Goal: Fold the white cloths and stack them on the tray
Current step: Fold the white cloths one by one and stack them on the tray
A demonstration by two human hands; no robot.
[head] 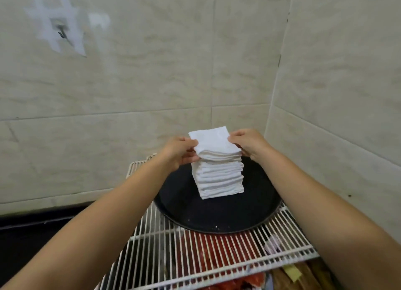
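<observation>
Tiled walls meet in a corner behind a white wire rack (195, 244). The left hand (181, 152) and right hand (249, 145) each pinch a side of the top cloth (213, 143) on the stack (219, 176). The stack stands mid-tray (173, 205), at the rack's far edge. Step in hand, as judged: seating 1 folded cloth. Next: square its edges, then let go with both hands.

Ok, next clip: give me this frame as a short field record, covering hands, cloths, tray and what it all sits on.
left hand: grips the left edge of the top cloths
right hand: grips the right edge of the top cloths
stack: tall pile of folded white cloths, upright, upper layers pinched between both hands
tray: round, black, stack stands on its far half
rack: white wire shelf under the tray, red items below it
backdrop: tiled wall corner
</observation>
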